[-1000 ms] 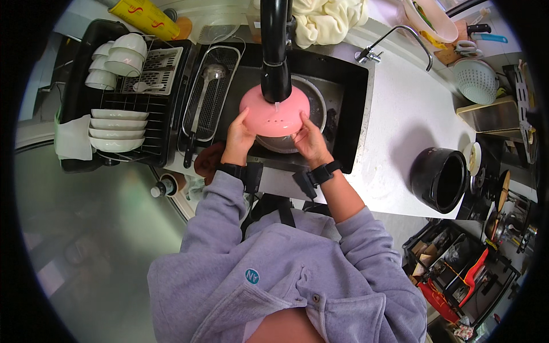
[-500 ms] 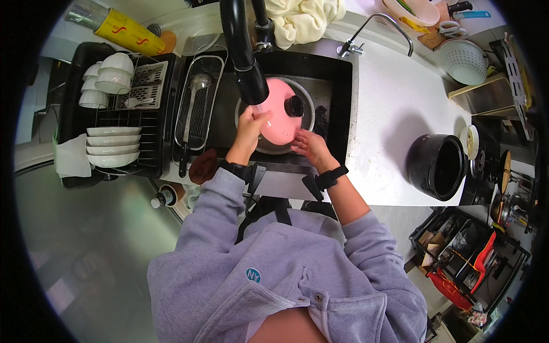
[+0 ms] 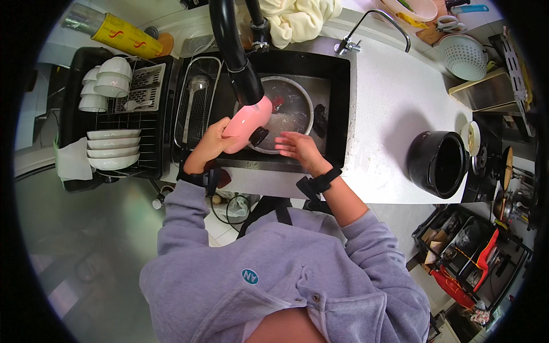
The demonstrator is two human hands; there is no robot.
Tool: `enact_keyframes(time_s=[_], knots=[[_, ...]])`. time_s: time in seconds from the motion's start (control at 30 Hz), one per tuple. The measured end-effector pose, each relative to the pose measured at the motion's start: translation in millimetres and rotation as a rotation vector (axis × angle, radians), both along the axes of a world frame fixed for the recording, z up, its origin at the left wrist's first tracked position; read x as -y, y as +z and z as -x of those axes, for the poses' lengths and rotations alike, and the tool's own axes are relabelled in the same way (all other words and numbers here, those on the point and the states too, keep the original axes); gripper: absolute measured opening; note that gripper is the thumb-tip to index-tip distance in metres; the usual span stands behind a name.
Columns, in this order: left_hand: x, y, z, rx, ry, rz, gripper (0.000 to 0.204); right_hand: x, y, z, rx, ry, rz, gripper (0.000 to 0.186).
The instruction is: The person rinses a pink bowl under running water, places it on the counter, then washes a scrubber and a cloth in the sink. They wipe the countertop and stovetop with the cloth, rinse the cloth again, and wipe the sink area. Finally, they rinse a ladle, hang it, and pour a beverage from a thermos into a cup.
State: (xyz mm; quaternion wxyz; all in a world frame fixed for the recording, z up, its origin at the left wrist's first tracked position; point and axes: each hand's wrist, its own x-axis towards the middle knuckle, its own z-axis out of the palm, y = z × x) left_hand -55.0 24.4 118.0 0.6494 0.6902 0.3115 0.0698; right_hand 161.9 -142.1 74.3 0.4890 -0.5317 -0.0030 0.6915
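Note:
A pink pot lid (image 3: 247,124) with a black knob is tilted under the black faucet (image 3: 245,80) over the sink. My left hand (image 3: 215,141) grips the lid by its left edge. To the right of the lid, my right hand (image 3: 298,150) is apart from it, fingers stretched out and holding nothing. Below them in the dark sink (image 3: 337,97) sits a round metal basin (image 3: 309,108) with water and a small red thing in it. Water appears to run from the faucet onto the lid, though the stream is hard to make out.
A wire basket (image 3: 213,68) with a ladle hangs at the sink's left. Further left stands a dish rack (image 3: 154,123) with bowls and plates. A black pot (image 3: 437,166) sits on the right counter, near the stove. A small curved tap (image 3: 394,16) rises behind.
The lid has moved left and tilted steeply in my left hand, uncovering more of the basin. My right hand has come off the lid's edge.

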Motion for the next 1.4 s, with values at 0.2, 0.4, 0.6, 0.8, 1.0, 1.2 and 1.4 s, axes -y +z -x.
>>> enact_keyframes(time_s=[0.2,0.4,0.6,0.8,1.0,1.2,1.4], knots=[[18.6,45.0,-11.0,-0.25,-0.236,-0.652,0.026,-18.6,28.4,9.7,-0.081,0.01,-0.105,0.053],[47.8,57.2,-32.3,-0.328,-0.507,-1.0,0.007,-24.9,13.6,7.3,-0.134,0.041,-0.002,0.033],[42.2,77.6,-12.1,-0.215,-0.242,-1.134,0.036,-19.0,-3.8,27.1,-0.335,-0.123,-0.253,0.047],[26.1,6.8,-8.1,-0.048,0.522,-0.314,0.067,-34.6,10.3,24.4,-0.107,-0.29,-0.339,0.054],[26.0,-50.0,-42.0,0.104,0.59,0.431,0.025,-36.5,24.7,2.8,0.396,-0.368,-0.386,0.05],[44.1,-61.5,-63.0,0.153,0.535,0.812,0.022,-20.4,40.7,-20.1,0.608,-0.238,-0.176,0.047],[55.0,-47.3,-59.3,0.095,0.55,0.927,0.026,7.3,25.6,-26.2,0.258,-0.193,0.022,0.024]])
